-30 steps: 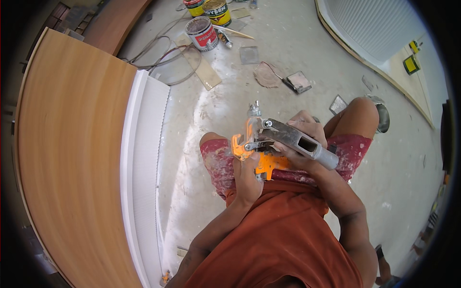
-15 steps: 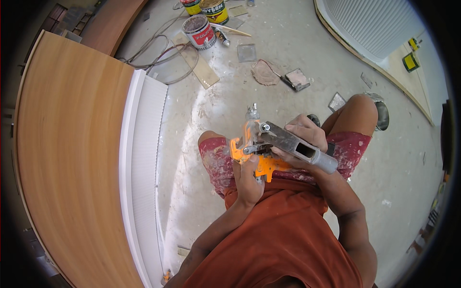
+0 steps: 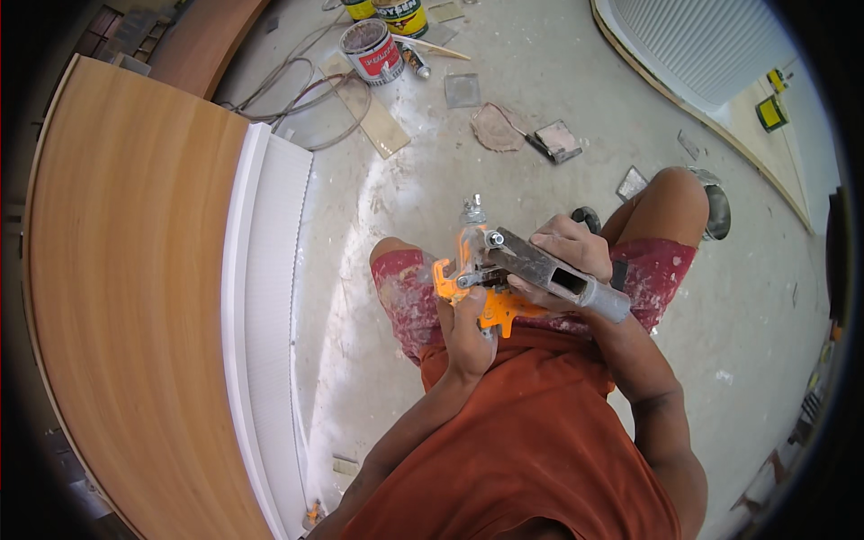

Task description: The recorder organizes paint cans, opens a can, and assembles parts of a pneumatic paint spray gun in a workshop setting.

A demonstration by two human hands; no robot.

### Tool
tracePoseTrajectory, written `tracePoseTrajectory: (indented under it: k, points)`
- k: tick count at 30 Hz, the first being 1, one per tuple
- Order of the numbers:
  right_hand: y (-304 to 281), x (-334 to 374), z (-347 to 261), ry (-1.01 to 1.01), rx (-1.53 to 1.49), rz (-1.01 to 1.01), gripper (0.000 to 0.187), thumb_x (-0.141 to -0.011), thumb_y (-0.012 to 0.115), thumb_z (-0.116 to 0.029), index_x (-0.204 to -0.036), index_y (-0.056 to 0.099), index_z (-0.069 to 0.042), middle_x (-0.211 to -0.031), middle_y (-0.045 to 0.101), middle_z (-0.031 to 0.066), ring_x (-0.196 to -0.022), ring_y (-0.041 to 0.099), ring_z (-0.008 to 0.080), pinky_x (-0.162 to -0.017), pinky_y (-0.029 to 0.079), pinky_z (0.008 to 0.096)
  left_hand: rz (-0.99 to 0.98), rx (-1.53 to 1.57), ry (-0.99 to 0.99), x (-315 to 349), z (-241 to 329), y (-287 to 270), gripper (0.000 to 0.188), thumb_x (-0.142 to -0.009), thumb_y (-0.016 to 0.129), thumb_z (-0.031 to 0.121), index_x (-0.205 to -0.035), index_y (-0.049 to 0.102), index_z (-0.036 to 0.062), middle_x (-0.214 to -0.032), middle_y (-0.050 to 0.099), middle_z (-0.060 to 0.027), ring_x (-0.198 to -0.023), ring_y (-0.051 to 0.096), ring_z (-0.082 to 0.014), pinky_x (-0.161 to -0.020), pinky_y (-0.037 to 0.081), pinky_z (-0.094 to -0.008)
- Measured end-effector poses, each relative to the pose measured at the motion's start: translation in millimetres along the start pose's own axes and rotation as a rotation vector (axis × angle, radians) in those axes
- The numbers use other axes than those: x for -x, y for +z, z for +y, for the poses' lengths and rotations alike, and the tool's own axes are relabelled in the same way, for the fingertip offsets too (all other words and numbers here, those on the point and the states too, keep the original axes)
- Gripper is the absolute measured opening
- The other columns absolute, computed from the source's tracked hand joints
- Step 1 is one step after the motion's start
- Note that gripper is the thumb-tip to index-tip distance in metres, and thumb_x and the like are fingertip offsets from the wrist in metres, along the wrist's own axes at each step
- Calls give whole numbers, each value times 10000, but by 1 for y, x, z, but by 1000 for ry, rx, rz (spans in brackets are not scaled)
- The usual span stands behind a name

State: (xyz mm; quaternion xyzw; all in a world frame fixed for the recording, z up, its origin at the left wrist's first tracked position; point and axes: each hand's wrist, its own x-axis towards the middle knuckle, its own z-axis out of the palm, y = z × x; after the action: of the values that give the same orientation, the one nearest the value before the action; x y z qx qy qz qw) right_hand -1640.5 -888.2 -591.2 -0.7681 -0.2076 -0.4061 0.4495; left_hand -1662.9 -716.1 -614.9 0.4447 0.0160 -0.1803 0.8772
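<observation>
Over my lap I hold an orange-and-grey hand tool (image 3: 500, 310), with a threaded metal fitting (image 3: 473, 209) at its upper end. My left hand (image 3: 466, 340) is closed around its lower left part, thumb pointing up. A dusty grey metal bar (image 3: 531, 262), with a slot and a rounded grey end, lies slantwise across the tool. My right hand (image 3: 574, 247) is closed on this bar, fingers over its upper side. I cannot tell whether bar and tool are one piece. The lower fingers of both hands are partly hidden.
A wooden panel with white ribbed trim (image 3: 236, 297) stands close at left. Ahead lie an open paint can (image 3: 372, 52), a coiled hose (image 3: 301, 112), a flat board (image 3: 382, 126) and a putty-covered scraper (image 3: 556, 142). A curved white ribbed panel (image 3: 688, 45) stands far right.
My view has shifted slightly, so the floor items sit a little higher in it. Both hands keep the same hold on the tool and bar.
</observation>
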Motion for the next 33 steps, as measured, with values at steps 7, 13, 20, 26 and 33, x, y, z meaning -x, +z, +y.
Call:
tracePoseTrajectory:
  k: [7,13,20,26,33]
  points:
    - [2,2,1,-41,-31,15,442,-692,855,-91,-1036,604,26,-679,586,90,-550,580,182,-441,431,268,58,24,-7,3,-4,2,330,-929,475,107,-1244,487,10,-1056,578,-56,-901,573,-126,-770,492,-299]
    - [0,15,0,40,-24,-39,406,-688,855,-128,-998,635,16,-723,610,96,-559,594,203,-455,447,276,61,76,-36,10,-11,-6,320,-941,486,88,-1252,479,13,-1100,561,-46,-959,557,-116,-818,485,-297]
    - [-2,43,-31,343,-29,-153,377,-675,854,-241,-891,696,25,-702,605,76,-570,607,209,-486,471,287,-129,-101,-278,53,-7,-55,479,-985,540,234,-1387,397,16,-1277,549,-121,-1119,585,-244,-934,493,-379]
    - [12,76,-52,378,-92,-113,425,-655,875,-233,-941,669,5,-708,604,71,-559,617,197,-475,484,277,-119,36,-383,42,30,-44,597,-1011,528,367,-1415,369,-43,-1257,556,-133,-1202,532,-200,-1037,416,-359]
    - [21,78,-70,225,-186,-160,627,-691,884,-236,-1156,516,-32,-827,617,104,-638,649,215,-529,535,309,-88,-33,-421,44,43,-54,462,-965,609,283,-1277,438,-12,-1148,571,-97,-1050,555,-137,-926,456,-316]
